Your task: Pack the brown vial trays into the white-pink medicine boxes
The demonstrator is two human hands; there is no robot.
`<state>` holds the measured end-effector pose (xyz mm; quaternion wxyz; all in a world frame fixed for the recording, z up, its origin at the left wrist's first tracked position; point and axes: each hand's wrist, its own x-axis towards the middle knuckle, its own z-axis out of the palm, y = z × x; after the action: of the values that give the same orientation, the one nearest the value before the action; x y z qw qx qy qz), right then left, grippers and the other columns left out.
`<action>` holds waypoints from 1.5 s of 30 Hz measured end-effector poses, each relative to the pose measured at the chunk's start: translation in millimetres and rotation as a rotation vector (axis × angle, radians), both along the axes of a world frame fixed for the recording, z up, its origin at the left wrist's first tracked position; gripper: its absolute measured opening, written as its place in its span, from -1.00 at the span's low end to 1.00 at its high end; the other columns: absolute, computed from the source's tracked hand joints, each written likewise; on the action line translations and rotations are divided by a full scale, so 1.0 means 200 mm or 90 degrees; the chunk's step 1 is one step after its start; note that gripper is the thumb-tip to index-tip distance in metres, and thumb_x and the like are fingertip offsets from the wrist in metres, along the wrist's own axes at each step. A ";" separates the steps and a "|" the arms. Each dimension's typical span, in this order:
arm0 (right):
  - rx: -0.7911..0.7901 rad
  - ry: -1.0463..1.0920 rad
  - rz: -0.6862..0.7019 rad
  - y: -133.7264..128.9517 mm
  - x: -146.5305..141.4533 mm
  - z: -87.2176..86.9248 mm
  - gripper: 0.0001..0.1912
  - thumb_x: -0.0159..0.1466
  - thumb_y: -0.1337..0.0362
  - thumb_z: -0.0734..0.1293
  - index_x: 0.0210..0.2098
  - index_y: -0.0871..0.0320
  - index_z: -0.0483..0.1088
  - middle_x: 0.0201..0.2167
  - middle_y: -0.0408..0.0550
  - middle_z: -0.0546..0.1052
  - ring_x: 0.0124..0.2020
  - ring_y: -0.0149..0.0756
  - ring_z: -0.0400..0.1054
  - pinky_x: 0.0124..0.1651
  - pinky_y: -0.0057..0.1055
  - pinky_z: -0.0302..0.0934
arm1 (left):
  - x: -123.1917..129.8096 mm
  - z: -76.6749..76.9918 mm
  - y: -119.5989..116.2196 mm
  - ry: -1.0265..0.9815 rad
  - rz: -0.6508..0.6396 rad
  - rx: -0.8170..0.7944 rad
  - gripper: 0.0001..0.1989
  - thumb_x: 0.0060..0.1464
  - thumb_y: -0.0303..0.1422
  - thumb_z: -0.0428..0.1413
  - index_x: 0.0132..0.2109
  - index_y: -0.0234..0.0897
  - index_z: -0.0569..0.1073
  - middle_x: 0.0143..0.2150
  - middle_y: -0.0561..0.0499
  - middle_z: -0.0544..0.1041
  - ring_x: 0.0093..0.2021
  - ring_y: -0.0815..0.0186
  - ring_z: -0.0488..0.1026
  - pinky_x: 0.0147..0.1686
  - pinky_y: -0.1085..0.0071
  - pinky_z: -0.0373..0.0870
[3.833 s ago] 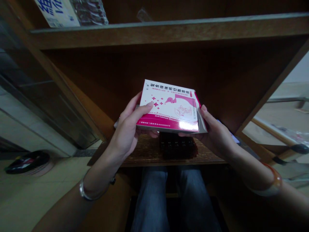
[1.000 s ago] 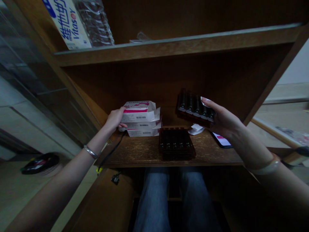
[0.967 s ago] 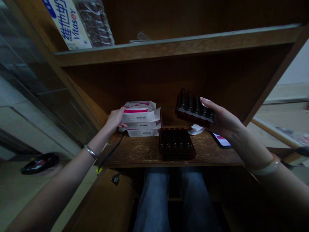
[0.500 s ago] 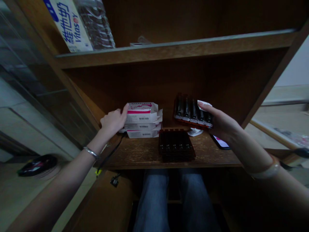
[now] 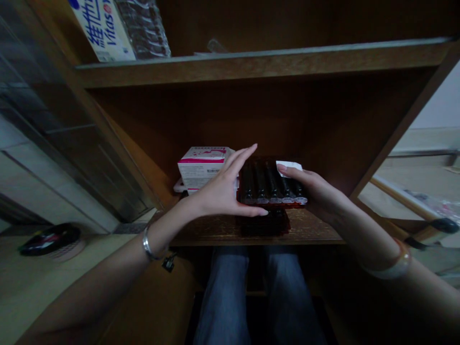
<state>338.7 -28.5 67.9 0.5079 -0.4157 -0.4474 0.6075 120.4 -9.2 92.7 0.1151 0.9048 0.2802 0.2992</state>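
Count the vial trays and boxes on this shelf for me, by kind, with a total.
Dark vial trays: 2 (upper tray, lower tray)
White-and-pink boxes: at least 2 (top box, lower box); the left hand hides part of the stack
Total: at least 4

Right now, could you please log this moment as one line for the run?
right hand: holding tray of dark ampoules | left hand: open, beside it | nearby: pink-and-white boxes; second ampoule tray on wooden shelf
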 end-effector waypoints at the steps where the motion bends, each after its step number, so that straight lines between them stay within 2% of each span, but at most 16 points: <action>1: 0.008 -0.003 -0.004 -0.01 -0.01 0.00 -0.65 0.15 0.06 0.47 -0.14 0.11 0.55 -0.21 -0.05 0.63 -0.31 -0.26 0.48 -0.30 -0.39 0.36 | 0.01 -0.02 0.01 -0.018 -0.022 -0.026 0.19 -0.23 -0.08 0.40 0.44 -0.23 -0.04 0.43 -0.27 0.08 0.40 -0.11 0.10 0.37 -0.03 0.05; 6: 0.046 -0.043 -0.007 0.00 -0.01 -0.03 -0.62 0.17 0.00 0.44 -0.15 0.13 0.52 -0.25 -0.04 0.61 -0.34 -0.28 0.45 -0.36 -0.41 0.33 | -0.01 -0.08 0.05 -0.078 -0.042 -0.079 0.04 -0.21 -0.16 0.40 0.37 -0.24 0.10 0.35 -0.25 0.23 0.33 -0.05 0.24 0.35 0.00 0.13; 12: 0.143 -0.231 -0.119 0.02 0.00 -0.06 -0.49 0.21 -0.12 0.36 -0.07 0.16 0.45 -0.15 0.00 0.57 -0.17 -0.21 0.42 -0.12 -0.31 0.33 | -0.03 -0.17 0.06 -0.130 -0.076 -0.155 -0.06 -0.18 -0.19 0.40 0.29 -0.30 0.16 0.27 -0.26 0.31 0.28 0.02 0.31 0.30 0.06 0.22; 16: 0.165 -0.213 -0.103 0.05 0.00 -0.11 -0.51 0.22 -0.13 0.36 -0.09 0.13 0.43 -0.17 -0.03 0.56 -0.18 -0.23 0.41 -0.09 -0.30 0.31 | -0.04 -0.22 0.07 -0.145 -0.050 -0.183 -0.06 -0.18 -0.20 0.40 0.29 -0.28 0.15 0.28 -0.26 0.30 0.29 -0.01 0.29 0.31 0.00 0.19; 19: 0.177 -0.167 -0.070 0.07 0.00 -0.15 -0.55 0.23 -0.11 0.35 -0.10 0.11 0.43 -0.16 -0.04 0.56 -0.18 -0.23 0.41 -0.09 -0.30 0.30 | -0.05 -0.22 0.07 -0.151 -0.040 -0.201 -0.06 -0.16 -0.19 0.39 0.30 -0.26 0.12 0.31 -0.26 0.26 0.31 0.00 0.25 0.33 -0.01 0.15; 22: 0.182 -0.181 -0.070 0.06 -0.02 -0.15 -0.58 0.24 -0.07 0.34 -0.11 0.13 0.41 -0.14 -0.03 0.54 -0.17 -0.24 0.39 -0.08 -0.30 0.28 | -0.06 -0.22 0.08 -0.125 -0.033 -0.211 -0.02 -0.17 -0.18 0.39 0.32 -0.26 0.09 0.34 -0.27 0.22 0.33 -0.01 0.22 0.35 -0.02 0.12; 28: 0.213 -0.344 -0.101 0.01 -0.03 -0.12 -0.63 0.23 -0.07 0.33 -0.27 0.14 0.37 -0.26 -0.04 0.52 -0.26 -0.23 0.37 -0.21 -0.32 0.24 | -0.07 -0.24 0.08 -0.096 -0.028 -0.198 0.02 -0.17 -0.19 0.39 0.35 -0.22 0.05 0.37 -0.28 0.16 0.36 -0.06 0.16 0.36 -0.09 0.04; 31: 0.222 -0.391 -0.084 0.00 -0.02 -0.12 -0.66 0.25 -0.05 0.32 -0.28 0.12 0.39 -0.32 -0.07 0.51 -0.30 -0.23 0.37 -0.25 -0.34 0.22 | -0.08 -0.24 0.08 -0.083 -0.039 -0.236 0.06 -0.14 -0.19 0.37 0.38 -0.26 -0.02 0.38 -0.32 0.13 0.38 -0.07 0.14 0.36 -0.10 0.03; 35: 0.234 -0.383 -0.064 0.00 -0.02 -0.12 -0.69 0.25 -0.03 0.33 -0.34 0.10 0.40 -0.37 -0.08 0.51 -0.35 -0.24 0.37 -0.29 -0.35 0.23 | -0.08 -0.24 0.09 -0.053 -0.058 -0.285 0.25 -0.24 -0.17 0.42 0.43 -0.24 -0.17 0.42 -0.36 0.02 0.42 -0.10 0.07 0.37 -0.09 0.00; 38: 0.235 -0.383 -0.049 0.00 -0.02 -0.10 -0.71 0.24 -0.02 0.34 -0.35 0.09 0.41 -0.43 -0.10 0.51 -0.40 -0.26 0.35 -0.30 -0.33 0.26 | -0.09 -0.24 0.10 -0.042 -0.072 -0.307 0.34 -0.29 -0.19 0.45 0.44 -0.16 -0.25 0.42 -0.34 0.05 0.41 -0.13 0.09 0.36 -0.13 0.00; 41: 0.221 -0.397 -0.054 0.02 0.00 -0.09 -0.67 0.24 -0.05 0.33 -0.35 0.11 0.42 -0.50 -0.11 0.47 -0.46 -0.28 0.33 -0.34 -0.32 0.26 | -0.09 -0.24 0.09 -0.040 -0.080 -0.331 0.27 -0.20 -0.22 0.42 0.44 -0.14 -0.26 0.38 -0.31 0.16 0.40 -0.10 0.13 0.35 -0.13 0.04; 45: 0.210 -0.405 -0.066 0.07 0.07 -0.09 -0.66 0.25 -0.04 0.32 -0.36 0.13 0.39 -0.54 -0.12 0.42 -0.56 -0.32 0.29 -0.50 -0.34 0.21 | -0.08 -0.23 0.08 -0.043 -0.090 -0.330 0.07 -0.17 -0.25 0.40 0.37 -0.15 -0.04 0.30 -0.26 0.27 0.36 -0.08 0.20 0.33 -0.12 0.11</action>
<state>351.9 -15.2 49.8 0.4336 -0.5184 -0.6534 0.3412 104.9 7.2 46.3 0.3729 0.8520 0.2793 0.2389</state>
